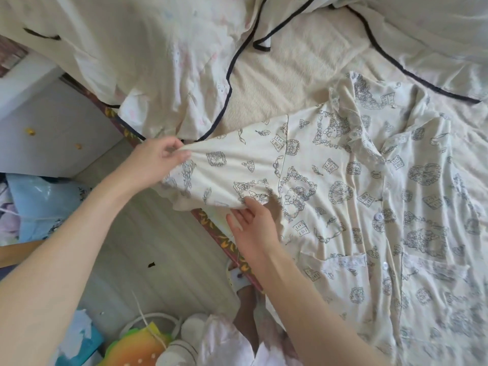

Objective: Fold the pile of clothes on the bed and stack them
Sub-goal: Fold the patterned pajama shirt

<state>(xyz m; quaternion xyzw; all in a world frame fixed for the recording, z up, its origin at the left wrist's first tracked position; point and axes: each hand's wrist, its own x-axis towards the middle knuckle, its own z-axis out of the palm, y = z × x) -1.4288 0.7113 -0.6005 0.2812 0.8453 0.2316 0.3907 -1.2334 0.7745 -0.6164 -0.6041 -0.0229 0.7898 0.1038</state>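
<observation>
A cream pyjama shirt (369, 196) with dark line-drawn prints, lace collar and two front pockets lies spread face up on the bed. Its sleeve (232, 165) stretches left past the bed edge. My left hand (161, 157) pinches the sleeve's cuff end and pulls it taut. My right hand (250, 223) grips the sleeve's lower edge near the armpit, fingers tucked under the fabric. More pale garments with dark piping (163, 62) lie bunched at the top left and top right (427, 40).
The bed's cream cover (290, 75) shows between the garments. A patterned bed edge (219, 233) runs diagonally. Below it lie wooden floor (148, 233), a white cabinet (52, 122), blue bags at left, and a colourful toy, tissue box and slippered foot at the bottom.
</observation>
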